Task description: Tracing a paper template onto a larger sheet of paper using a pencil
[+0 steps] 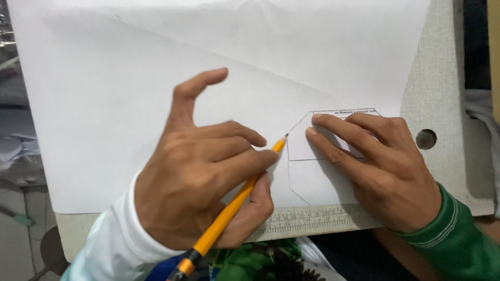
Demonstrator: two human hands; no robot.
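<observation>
My left hand (203, 171) grips a yellow pencil (229, 212), its tip touching a large white paper sheet (130, 93) at the left corner of a small paper template (302, 145). My right hand (380, 166) lies flat on that template, fingers spread, pressing it down on the sheet. A thin pencil outline (291, 182) runs down from the template's left side toward the sheet's near edge. The left arm wears a white sleeve, the right a green one.
The sheet lies on a pale speckled table (448, 78) with a round hole (426, 139) to the right of my right hand. A measuring scale (312, 218) runs along the table's near edge. Green fabric (250, 260) lies below that edge.
</observation>
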